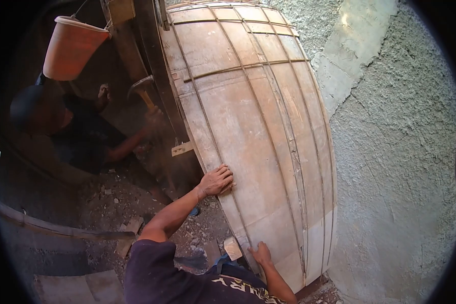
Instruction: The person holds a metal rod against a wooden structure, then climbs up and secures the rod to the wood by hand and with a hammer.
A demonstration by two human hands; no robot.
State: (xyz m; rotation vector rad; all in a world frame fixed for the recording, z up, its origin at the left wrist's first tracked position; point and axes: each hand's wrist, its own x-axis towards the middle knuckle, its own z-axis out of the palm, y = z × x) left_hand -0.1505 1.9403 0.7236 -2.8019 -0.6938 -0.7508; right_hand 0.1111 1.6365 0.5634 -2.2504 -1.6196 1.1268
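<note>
A large curved panel point(238, 116) of pale brown sheets, crossed by a grid of thin rods, fills the middle of the head view. My left hand point(217, 180) lies on the panel near its left edge, fingers curled together over the nearest thin rod point(209, 124). Lower down, my right hand point(262, 253) touches the panel's bottom left edge by that rod's lower end. Its thumb and forefinger are apart, while the other fingers are mostly hidden. Both forearms come up from the bottom of the view.
At left, a person point(88, 131) in dark clothes holds a hammer point(146, 96). An orange bucket point(76, 48) hangs above them. A rough grey wall point(395, 167) stands close on the right. Rubble point(106, 195) covers the ground, and a wooden block point(233, 248) sits by the panel's edge.
</note>
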